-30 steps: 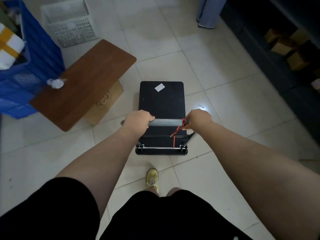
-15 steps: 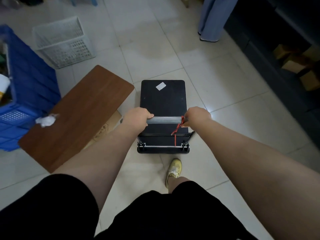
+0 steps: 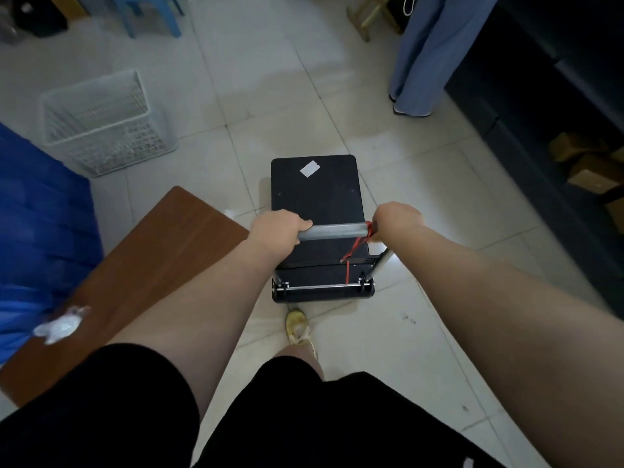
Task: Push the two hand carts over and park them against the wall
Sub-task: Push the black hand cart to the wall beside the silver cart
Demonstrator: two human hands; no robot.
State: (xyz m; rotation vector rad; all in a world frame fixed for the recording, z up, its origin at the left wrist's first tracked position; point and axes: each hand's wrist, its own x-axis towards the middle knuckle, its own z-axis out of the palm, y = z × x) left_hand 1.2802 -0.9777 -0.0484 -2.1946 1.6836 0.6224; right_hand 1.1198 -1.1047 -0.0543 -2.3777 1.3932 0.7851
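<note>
A black flat hand cart (image 3: 315, 194) with a white sticker on its deck stands on the tiled floor right in front of me. Its grey metal handle bar (image 3: 332, 230) carries a red string at the right end. My left hand (image 3: 277, 228) grips the bar's left end and my right hand (image 3: 396, 219) grips the right end. Only this one cart is in view.
A brown wooden board (image 3: 162, 268) with a crumpled white tissue (image 3: 60, 324) lies close on the left, beside a blue crate (image 3: 40, 231). A white mesh basket (image 3: 101, 123) stands ahead left. A person in blue trousers (image 3: 429, 55) stands ahead right by dark shelving (image 3: 547, 106) holding cardboard boxes.
I have walked forward with the cart. The board, blue crate and white basket have slid back and left past me, and the person in blue trousers is nearer.
</note>
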